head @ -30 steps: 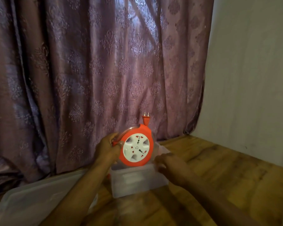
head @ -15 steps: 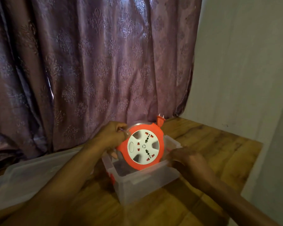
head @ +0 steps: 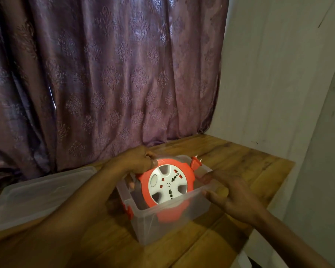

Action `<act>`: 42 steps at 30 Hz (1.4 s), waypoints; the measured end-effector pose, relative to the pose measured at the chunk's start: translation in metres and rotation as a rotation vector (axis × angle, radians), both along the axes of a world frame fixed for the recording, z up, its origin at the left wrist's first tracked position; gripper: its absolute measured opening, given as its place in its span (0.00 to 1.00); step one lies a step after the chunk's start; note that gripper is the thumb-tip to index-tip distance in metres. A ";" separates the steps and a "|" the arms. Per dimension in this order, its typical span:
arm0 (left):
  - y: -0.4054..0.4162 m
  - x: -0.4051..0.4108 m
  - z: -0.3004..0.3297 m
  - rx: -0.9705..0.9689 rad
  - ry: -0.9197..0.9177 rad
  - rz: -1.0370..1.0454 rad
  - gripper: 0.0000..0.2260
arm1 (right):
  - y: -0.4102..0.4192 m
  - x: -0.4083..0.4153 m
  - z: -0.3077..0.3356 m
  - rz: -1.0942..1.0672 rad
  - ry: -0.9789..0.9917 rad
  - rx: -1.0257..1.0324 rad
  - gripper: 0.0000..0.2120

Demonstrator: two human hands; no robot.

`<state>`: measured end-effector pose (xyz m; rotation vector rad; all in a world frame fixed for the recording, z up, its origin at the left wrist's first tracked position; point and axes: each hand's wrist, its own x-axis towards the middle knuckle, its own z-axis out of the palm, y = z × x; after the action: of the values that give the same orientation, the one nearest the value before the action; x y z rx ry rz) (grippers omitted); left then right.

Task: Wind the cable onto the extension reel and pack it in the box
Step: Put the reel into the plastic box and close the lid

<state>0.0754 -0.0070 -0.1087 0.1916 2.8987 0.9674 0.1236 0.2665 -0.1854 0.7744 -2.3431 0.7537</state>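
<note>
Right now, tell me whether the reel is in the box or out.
Partly in: the reel stands on edge, lower part behind the box wall, top above the rim.

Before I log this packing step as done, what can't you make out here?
- Head view: whether the reel touches the box floor; the cloudy wall blurs its bottom.
- How the left hand grips; its fingers hide behind the reel.
- The lid: its left edge is cut off.
</note>
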 end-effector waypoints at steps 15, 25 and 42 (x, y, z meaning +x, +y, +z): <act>0.006 -0.018 -0.007 -0.363 0.109 -0.066 0.17 | -0.018 -0.026 0.006 -0.089 -0.050 0.098 0.15; 0.023 0.005 -0.039 -0.849 0.662 0.096 0.04 | -0.038 -0.027 0.010 -0.120 -0.096 0.203 0.20; -0.065 0.007 -0.042 -0.248 0.719 0.189 0.09 | -0.055 -0.045 0.003 -0.299 -0.035 0.175 0.17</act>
<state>0.0826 -0.0720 -0.1508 0.3052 3.7188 0.6360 0.0790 0.2113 -0.1824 0.4659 -2.5051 0.4416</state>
